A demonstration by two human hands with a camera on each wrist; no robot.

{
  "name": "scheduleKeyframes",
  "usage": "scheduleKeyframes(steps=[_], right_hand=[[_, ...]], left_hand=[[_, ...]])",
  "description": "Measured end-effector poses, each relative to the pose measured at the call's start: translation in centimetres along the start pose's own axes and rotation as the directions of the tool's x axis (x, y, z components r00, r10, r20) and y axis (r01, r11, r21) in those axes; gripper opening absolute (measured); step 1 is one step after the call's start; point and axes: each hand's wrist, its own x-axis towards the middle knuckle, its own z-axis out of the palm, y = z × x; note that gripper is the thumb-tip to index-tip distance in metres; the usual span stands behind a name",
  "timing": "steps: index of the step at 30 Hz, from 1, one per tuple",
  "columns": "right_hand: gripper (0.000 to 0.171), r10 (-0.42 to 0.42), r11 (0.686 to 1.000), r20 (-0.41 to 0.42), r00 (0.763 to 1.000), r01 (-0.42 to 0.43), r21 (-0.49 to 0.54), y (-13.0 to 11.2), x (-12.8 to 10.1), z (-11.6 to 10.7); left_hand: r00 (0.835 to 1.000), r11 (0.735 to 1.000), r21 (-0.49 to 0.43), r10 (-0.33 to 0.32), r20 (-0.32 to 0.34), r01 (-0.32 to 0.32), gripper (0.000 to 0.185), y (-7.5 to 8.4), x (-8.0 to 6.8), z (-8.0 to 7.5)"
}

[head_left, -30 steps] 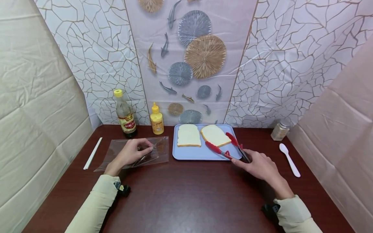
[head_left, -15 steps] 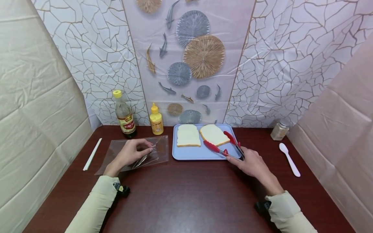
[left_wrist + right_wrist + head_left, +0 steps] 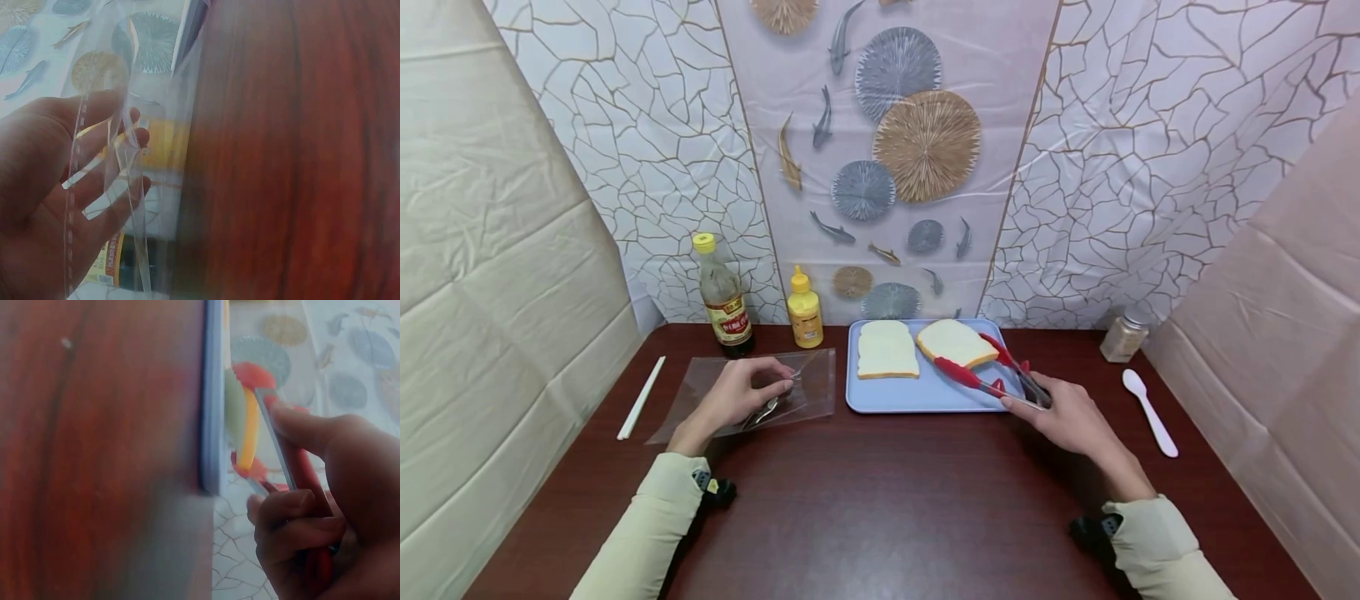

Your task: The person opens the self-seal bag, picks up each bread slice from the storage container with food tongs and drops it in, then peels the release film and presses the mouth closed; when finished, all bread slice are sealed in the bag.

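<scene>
My left hand (image 3: 741, 396) pinches a clear plastic bag (image 3: 816, 387) lying on the table at left; in the left wrist view the film (image 3: 140, 206) runs across the fingers. With my right hand (image 3: 1075, 421) I hold red-tipped metal tongs (image 3: 957, 372). Their red tips sit on either side of the right bread slice (image 3: 955, 340), which lies at an angle over the blue tray (image 3: 895, 398). In the right wrist view the slice's yellow crust (image 3: 250, 428) shows between the tips. A second bread slice (image 3: 887, 350) lies flat on the tray's left half.
A sauce bottle (image 3: 727, 312) and a yellow squeeze bottle (image 3: 805, 317) stand behind the bag. White chopsticks (image 3: 642, 398) lie at far left. On the right are a small shaker jar (image 3: 1124, 337) and a white spoon (image 3: 1150, 412). A patterned cloth backdrop rises behind the table.
My right hand moved left, then slightly back right, and the tongs' tips came closer along the slice's sides. The slice shifted and tilted a little. My left hand stayed on the bag.
</scene>
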Motion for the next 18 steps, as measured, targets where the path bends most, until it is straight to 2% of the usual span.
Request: scheduleKeyframes(steps=[3,6,9,13,18], right_hand=[[0.074,-0.048,0.999,-0.042,0.998,0.048,0.007,0.0,0.0,-0.4],[0.074,-0.094,0.995,-0.083,0.992,0.096,0.024,-0.2,-0.1,-0.5],[0.078,-0.136,0.988,-0.086,0.987,0.141,0.062,-0.8,0.0,-0.3],[0.08,-0.193,0.976,-0.032,0.981,0.195,0.092,-2.2,0.7,0.4],[0.082,-0.273,0.961,0.041,0.961,0.271,0.061,-4.3,1.8,1.5]], left_hand=[[1.0,1.0,0.014,0.008,-0.018,-0.007,0.01,0.2,-0.1,-0.3],[0.999,0.999,0.025,0.021,-0.026,-0.02,0.011,0.4,0.1,-0.5],[0.999,0.999,0.029,0.027,-0.024,-0.026,0.011,0.4,0.1,-0.6],[0.999,1.0,0.02,0.015,-0.036,-0.015,0.011,0.1,-0.1,-0.6],[0.998,1.0,0.004,0.029,-0.048,-0.029,0.013,0.0,-0.2,-0.7]])
